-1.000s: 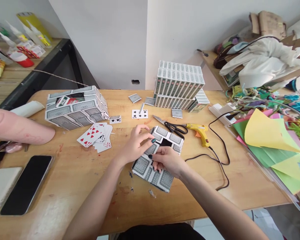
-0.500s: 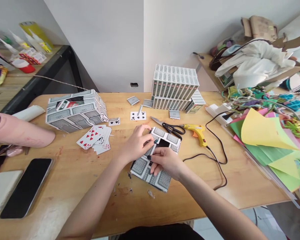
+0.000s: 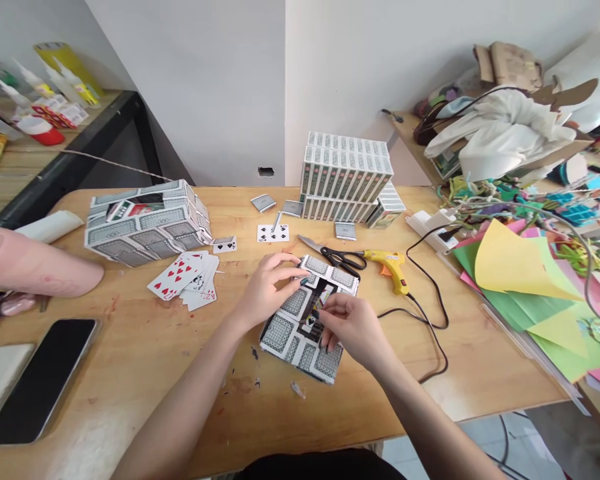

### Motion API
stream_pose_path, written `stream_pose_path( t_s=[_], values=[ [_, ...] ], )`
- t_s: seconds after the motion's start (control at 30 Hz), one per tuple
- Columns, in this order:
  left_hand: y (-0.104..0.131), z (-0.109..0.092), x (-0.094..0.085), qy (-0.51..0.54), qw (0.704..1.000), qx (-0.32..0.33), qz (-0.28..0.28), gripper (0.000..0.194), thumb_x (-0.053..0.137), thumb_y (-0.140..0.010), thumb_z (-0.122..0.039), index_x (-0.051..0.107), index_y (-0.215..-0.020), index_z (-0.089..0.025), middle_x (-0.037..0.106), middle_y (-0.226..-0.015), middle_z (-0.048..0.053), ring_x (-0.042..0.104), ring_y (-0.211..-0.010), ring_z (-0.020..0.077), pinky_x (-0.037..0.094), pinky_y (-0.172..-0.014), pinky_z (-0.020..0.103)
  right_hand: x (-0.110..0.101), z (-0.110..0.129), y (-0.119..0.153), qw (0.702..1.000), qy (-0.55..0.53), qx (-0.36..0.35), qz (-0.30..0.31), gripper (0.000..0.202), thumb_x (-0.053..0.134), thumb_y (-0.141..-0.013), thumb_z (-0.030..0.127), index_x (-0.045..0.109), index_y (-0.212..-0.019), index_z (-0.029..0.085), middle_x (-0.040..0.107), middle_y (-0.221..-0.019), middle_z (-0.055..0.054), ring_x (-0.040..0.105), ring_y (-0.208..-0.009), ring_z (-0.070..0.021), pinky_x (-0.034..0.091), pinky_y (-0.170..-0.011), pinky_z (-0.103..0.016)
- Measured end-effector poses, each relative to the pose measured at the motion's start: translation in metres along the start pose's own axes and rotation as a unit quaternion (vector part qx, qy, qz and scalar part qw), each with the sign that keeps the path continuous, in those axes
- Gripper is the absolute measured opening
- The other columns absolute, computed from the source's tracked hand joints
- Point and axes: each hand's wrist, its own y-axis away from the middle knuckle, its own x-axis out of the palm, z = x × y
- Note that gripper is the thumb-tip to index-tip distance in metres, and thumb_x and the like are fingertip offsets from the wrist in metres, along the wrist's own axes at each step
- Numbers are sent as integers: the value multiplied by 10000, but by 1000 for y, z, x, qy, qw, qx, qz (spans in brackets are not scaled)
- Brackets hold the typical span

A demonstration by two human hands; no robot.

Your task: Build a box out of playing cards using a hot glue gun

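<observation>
A flat box covered in grey-patterned playing cards (image 3: 280, 331) lies tilted on the table in front of me, a dark slot open in its top. My left hand (image 3: 267, 290) holds the box by its far left corner, thumb on top. A playing card (image 3: 312, 319) with a black suit mark and some yellow stands partly in the slot. My right hand (image 3: 350, 327) pinches this card; its fingertips partly hide it. Just beyond the box lie black-handled scissors (image 3: 343, 259) and a yellow glue gun (image 3: 391, 268).
A larger card-covered box (image 3: 147, 227) and loose cards (image 3: 180, 277) are at left. Stacked card packs (image 3: 345, 177) stand at the back. The glue gun's cable (image 3: 443, 313) loops at right near coloured paper (image 3: 520, 267). A phone (image 3: 43, 380) and a pink cylinder (image 3: 40, 263) lie left.
My right hand has shifted slightly right and turned, so the card in the slot now shows. My left hand stays at the box corner, its fingers a little straighter.
</observation>
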Motion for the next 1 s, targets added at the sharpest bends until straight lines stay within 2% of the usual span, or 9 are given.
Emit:
stream_pose_path(
  t_s=[0.13, 0.27, 0.43, 0.57, 0.63, 0.73, 0.8, 0.9, 1.0],
  values=[
    [6, -23, -1, -14, 998, -31, -46, 136, 573, -829, -293, 692, -837, -227, 600, -962, 40, 546, -985, 201, 414, -914, 357, -10, 5, 4, 996, -86, -29, -22, 276, 743, -641, 365, 546, -666, 174, 571, -456, 34, 536, -363, -106, 417, -338, -194],
    [16, -43, -2, 47, 988, -142, 46, 208, 551, -835, -343, 660, -737, -195, 606, -837, 16, 557, -743, 143, 423, -646, 255, -14, 5, 5, 986, -156, -49, -34, 292, 750, -659, 392, 582, -709, 159, 587, -482, 33, 518, -382, -77, 398, -365, -172],
    [23, -48, 1, 117, 965, -213, 102, 182, 519, -847, -339, 629, -822, -196, 638, -760, -13, 559, -691, 130, 411, -626, 227, -7, 5, 7, 981, -182, -63, -22, 291, 756, -657, 389, 582, -714, 163, 624, -572, 19, 516, -397, -73, 382, -376, -183],
    [27, -48, 0, 122, 961, -233, 83, 204, 493, -860, -348, 588, -773, -190, 574, -672, -38, 498, -612, 101, 362, -566, 202, -21, 12, 6, 996, -64, -67, -4, 327, 694, -692, 473, 604, -795, 176, 617, -548, 12, 493, -394, -106, 370, -391, -224],
    [30, -48, -3, 126, 959, -249, 59, 213, 477, -864, -343, 562, -748, -187, 505, -614, -51, 428, -546, 86, 316, -510, 196, -45, 15, -2, 991, 79, -73, -78, 375, 625, -729, 525, 629, -864, 175, 677, -678, -32, 467, -388, -113, 350, -391, -253],
    [36, -46, -6, 146, 952, -266, 33, 244, 454, -871, -372, 538, -739, -185, 427, -564, -61, 366, -505, 85, 285, -477, 199, -93, 11, -28, 869, 322, -78, -369, 351, 542, -790, 485, 654, -865, 161, 691, -785, -98, 604, -668, -219, 457, -638, -342],
    [39, -44, -7, 159, 949, -270, 26, 266, 452, -869, -396, 528, -730, -183, 404, -551, -61, 365, -509, 88, 292, -483, 200, -121, 3, -48, 789, 455, -21, -412, 425, 556, -776, 462, 639, -1014, 120, 660, -1025, -185, 570, -1007, -327, 431, -818, -420],
    [43, -41, -8, 160, 948, -273, 23, 263, 460, -865, -396, 527, -728, -181, 409, -557, -55, 373, -520, 92, 296, -490, 203, -144, -8, -70, 770, 502, 29, -392, 555, 574, -730, 495, 612, -1094, 78, 598, -1132, -248, 507, -1117, -381, 422, -836, -443],
    [46, -39, -8, 156, 948, -275, 24, 264, 454, -870, -395, 529, -731, -182, 404, -554, -53, 375, -524, 95, 298, -492, 206, -149, -13, -81, 788, 495, 30, -364, 440, 548, -723, 499, 667, -929, 129, 668, -932, -181, 605, -944, -329, 453, -755, -386]
  ],
)
